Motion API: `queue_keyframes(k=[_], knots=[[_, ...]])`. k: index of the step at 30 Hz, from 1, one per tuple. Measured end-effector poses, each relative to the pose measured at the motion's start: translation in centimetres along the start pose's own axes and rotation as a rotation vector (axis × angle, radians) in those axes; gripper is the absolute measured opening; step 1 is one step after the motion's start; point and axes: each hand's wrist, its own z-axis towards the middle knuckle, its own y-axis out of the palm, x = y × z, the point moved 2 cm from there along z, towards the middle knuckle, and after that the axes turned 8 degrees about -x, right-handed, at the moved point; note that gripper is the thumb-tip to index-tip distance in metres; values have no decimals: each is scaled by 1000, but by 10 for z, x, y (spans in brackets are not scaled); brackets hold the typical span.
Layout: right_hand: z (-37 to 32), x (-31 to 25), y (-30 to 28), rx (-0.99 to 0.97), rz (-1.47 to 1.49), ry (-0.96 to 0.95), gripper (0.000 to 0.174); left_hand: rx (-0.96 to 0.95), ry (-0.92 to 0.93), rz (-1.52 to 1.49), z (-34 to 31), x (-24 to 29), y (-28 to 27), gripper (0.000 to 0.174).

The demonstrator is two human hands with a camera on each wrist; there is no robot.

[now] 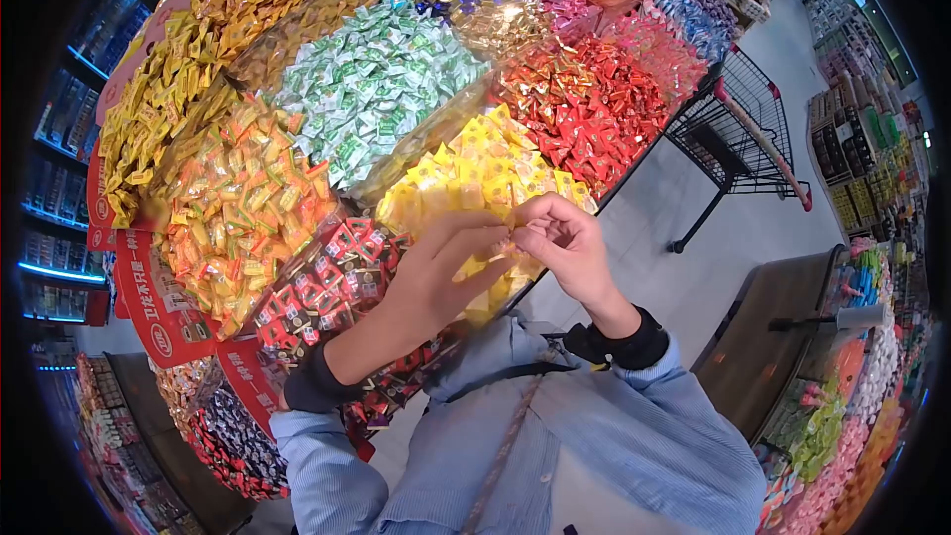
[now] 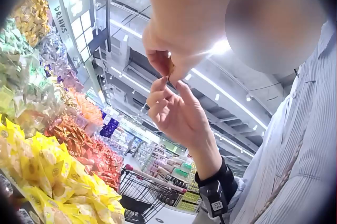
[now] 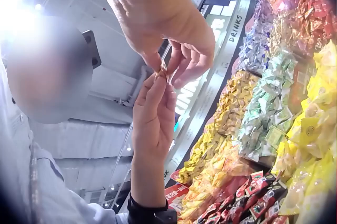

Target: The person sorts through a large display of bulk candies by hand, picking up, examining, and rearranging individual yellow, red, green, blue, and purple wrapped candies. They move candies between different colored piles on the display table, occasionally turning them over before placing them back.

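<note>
Both hands meet at the fingertips in front of the chest, over the near edge of the yellow candy packets (image 1: pixel 475 173). A small shiny golden-brown piece (image 2: pixel 171 67) shows between them, mostly covered by fingers; I cannot tell its exact kind. The left hand (image 1: pixel 436 263) pinches it between thumb and fingertips, its back hiding part of the grip in the head view. From the other side, the right hand (image 1: pixel 573 246) pinches the same piece with its thumb and forefinger. In the right wrist view, the piece (image 3: pixel 162 70) sits right where the two sets of fingertips come together.
Red and black packets (image 1: pixel 327 282), orange-yellow candies (image 1: pixel 238 208) and green-white candies (image 1: pixel 376 79) fill neighbouring bins. Red-wrapped candies (image 1: pixel 594 109) lie behind the yellow ones. A shopping cart (image 1: pixel 738 129) stands to the right, before a shelf counter (image 1: pixel 773 327).
</note>
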Motion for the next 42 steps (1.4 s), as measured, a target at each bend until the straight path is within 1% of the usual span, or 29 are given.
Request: queue_keyframes(k=[2, 5, 6, 9, 10, 13, 14, 17, 18, 21, 24, 27, 30, 33, 36, 39, 42], knots=[[5, 1, -3, 104, -15, -27, 15, 8, -41, -42, 2, -7, 2, 26], [15, -8, -4, 135, -291, 51, 8, 21, -161, -179, 1, -28, 12, 21], [21, -9, -3, 176, -339, -59, 6, -31, -174, -237, 0, -33, 14, 25], [28, -23, -4, -20, -628, -58, 9, -3, -428, -573, 0, -31, 24, 34], [31, -25, -5, -93, -771, -111, 12, -39, -402, -559, 0, -34, 27, 39], [35, -20, -7, -4, -627, -122, 13, -27, -478, -683, 0, -42, 28, 32], [33, -15, -8, 62, -504, -106, 16, 18, -481, -763, 0, -46, 29, 28], [27, -5, -6, 127, -376, -85, 18, 181, -584, -953, 1, -40, 22, 26], [25, -1, -4, 111, -383, -72, 18, 232, -564, -1044, 1, -40, 23, 24], [25, 7, -2, 117, -301, -40, 17, 216, -539, -1081, -1, -40, 24, 14], [26, 8, -4, 161, -68, 88, 14, 233, -522, -1176, -1, -38, 24, 6], [27, 13, -6, 194, -39, 144, 10, 235, -568, -1175, -6, -43, 23, 11], [30, 13, -7, 211, -65, 146, 8, 233, -547, -1190, -9, -49, 22, 14], [33, 19, -8, 220, -113, 98, 10, 214, -564, -1164, -11, -56, 22, 14], [33, 11, -5, 226, -232, 148, 11, 219, -634, -1111, -10, -56, 18, 14], [35, 14, -5, 211, -141, 134, 10, 279, -626, -1143, -11, -59, 16, 13], [36, 18, -5, 157, 90, 201, 10, 259, -628, -1190, -14, -65, 16, 10]])
